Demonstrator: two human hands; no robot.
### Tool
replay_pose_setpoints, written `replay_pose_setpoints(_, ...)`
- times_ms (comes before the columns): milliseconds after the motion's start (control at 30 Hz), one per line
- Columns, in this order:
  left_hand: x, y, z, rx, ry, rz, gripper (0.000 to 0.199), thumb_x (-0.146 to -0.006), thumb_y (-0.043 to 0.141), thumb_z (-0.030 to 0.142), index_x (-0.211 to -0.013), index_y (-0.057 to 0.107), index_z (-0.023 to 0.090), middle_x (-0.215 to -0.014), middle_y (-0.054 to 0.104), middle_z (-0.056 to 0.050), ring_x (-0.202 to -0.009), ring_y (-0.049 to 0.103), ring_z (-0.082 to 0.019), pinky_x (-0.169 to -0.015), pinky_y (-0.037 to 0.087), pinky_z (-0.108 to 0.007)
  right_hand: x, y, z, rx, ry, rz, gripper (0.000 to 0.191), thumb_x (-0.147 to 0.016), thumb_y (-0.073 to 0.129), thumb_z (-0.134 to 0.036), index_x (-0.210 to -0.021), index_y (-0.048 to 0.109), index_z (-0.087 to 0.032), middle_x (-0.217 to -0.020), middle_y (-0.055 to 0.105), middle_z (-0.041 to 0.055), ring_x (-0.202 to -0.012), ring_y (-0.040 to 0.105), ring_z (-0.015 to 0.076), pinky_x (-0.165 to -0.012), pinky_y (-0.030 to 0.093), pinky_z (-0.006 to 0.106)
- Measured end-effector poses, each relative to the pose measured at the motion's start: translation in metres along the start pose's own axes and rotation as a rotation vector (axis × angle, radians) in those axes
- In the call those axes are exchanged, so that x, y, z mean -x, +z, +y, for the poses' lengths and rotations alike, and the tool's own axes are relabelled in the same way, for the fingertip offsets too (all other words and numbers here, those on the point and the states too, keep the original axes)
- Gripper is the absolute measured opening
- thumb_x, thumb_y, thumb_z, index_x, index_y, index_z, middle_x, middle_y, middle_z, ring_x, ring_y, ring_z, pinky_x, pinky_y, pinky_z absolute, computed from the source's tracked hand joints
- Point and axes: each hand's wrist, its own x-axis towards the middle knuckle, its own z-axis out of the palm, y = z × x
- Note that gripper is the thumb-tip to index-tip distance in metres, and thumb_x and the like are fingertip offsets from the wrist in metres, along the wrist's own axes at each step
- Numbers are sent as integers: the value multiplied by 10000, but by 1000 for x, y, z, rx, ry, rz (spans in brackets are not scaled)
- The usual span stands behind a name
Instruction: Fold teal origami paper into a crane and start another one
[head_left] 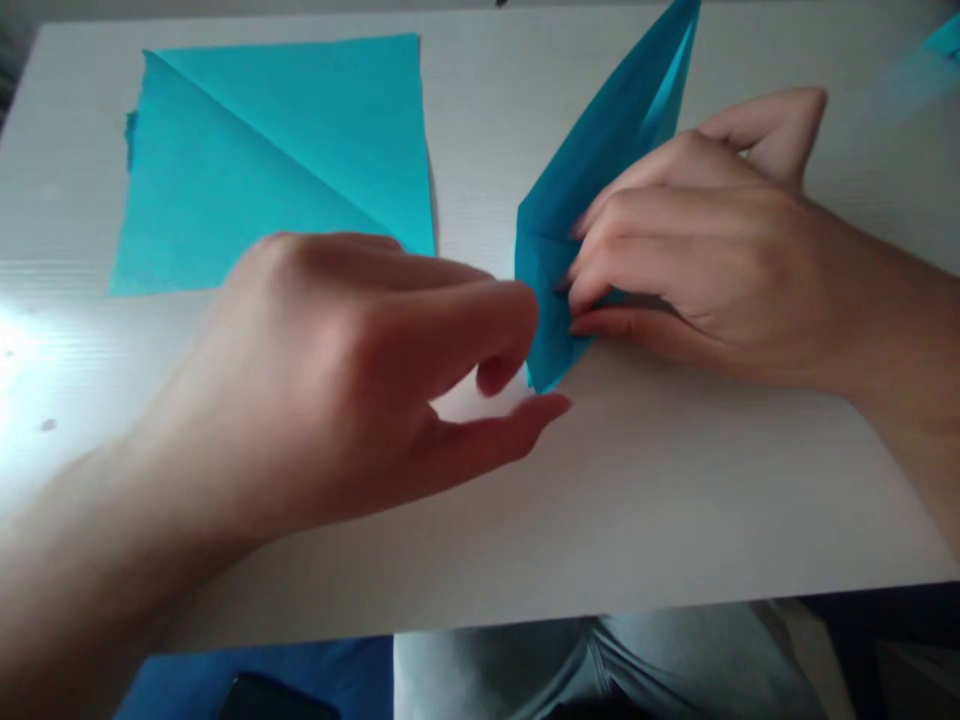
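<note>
Treat paper [589, 150], gripped in right hand [712, 245], as partly folded, and sheet [232, 200] beyond empty, loosely curled left hand [352, 360] as only creased.

No text, label, brand, number or sign can be read anywhere in view.
</note>
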Motion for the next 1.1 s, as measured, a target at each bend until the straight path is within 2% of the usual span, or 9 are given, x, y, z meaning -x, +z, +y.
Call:
replay_pose_setpoints(100,0,5,-5,28,-13,17,212,-1128,728,339,-941,631,311,-770,645,64,-643,574,-181,-693,363,-426,1,2,1,75,-15,41,257,-1314,601,-325,-1178,818,-307,-1280,884,95,-1497,788,423,-1271,516,657)
replay_pose_setpoints(233,-7,12,-8,80,-214,-15,334,-1095,743,550,-913,582,321,-801,647,32,-673,552,-207,-715,353,-446,1,2,0,71,-33,55,186,-1295,657,-274,-1208,822,-268,-1298,890,114,-1477,794,448,-1224,541,655)
replay_pose_setpoints(400,-13,18,-15,-1,-248,-32,284,-1022,808,474,-852,624,339,-892,746,-2,-783,601,-257,-825,447,-487,0,1,-7,94,7,53,234,-1305,635,-298,-1212,849,-280,-1291,897,109,-1450,792,456,-1192,521,654)
replay_pose_setpoints(467,-14,20,-17,1,-199,-18,336,-1023,789,593,-837,613,374,-927,775,-17,-796,611,-287,-870,488,-543,0,2,-10,66,45,79,241,-1296,648,-309,-1166,851,-305,-1269,905,94,-1438,800,448,-1200,514,653)
replay_pose_setpoints(633,-15,18,-9,-17,-253,-33,348,-969,1028,166,-897,698,244,-992,723,13,-814,543,-188,-952,372,-437,-1,3,-13,39,93,68,273,-1287,646,-315,-1134,872,-321,-1270,909,102,-1449,792,467,-1231,493,680)
replay_pose_setpoints(800,-15,18,-2,-17,-288,-41,389,-1057,1042,314,-872,712,222,-961,693,11,-970,664,-244,-1073,330,-504,0,3,-13,-1,82,78,251,-1269,672,-316,-1133,883,-313,-1267,907,110,-1446,791,473,-1170,523,658)
replay_pose_setpoints(933,-13,23,-8,-30,-250,-22,307,-1090,972,403,-910,767,261,-1074,774,-72,-1200,760,-388,-1175,432,-662,0,2,-12,-24,100,62,275,-1272,657,-312,-1117,881,-351,-1287,922,81,-1485,781,454,-1206,537,667)
replay_pose_setpoints(1033,-12,25,-15,-42,-252,-38,256,-1091,836,575,-969,833,349,-1197,821,-115,-1194,747,-430,-1204,494,-785,0,2,-10,-30,69,65,274,-1294,646,-313,-1143,873,-331,-1333,939,80,-1515,796,434,-1253,554,672)
replay_pose_setpoints(1100,-12,25,-18,-30,-227,-56,417,-1080,682,764,-942,828,398,-1205,817,-144,-1153,712,-453,-1144,486,-839,1,2,-8,-36,17,89,258,-1315,637,-309,-1176,855,-298,-1363,943,92,-1539,812,413,-1280,572,653)
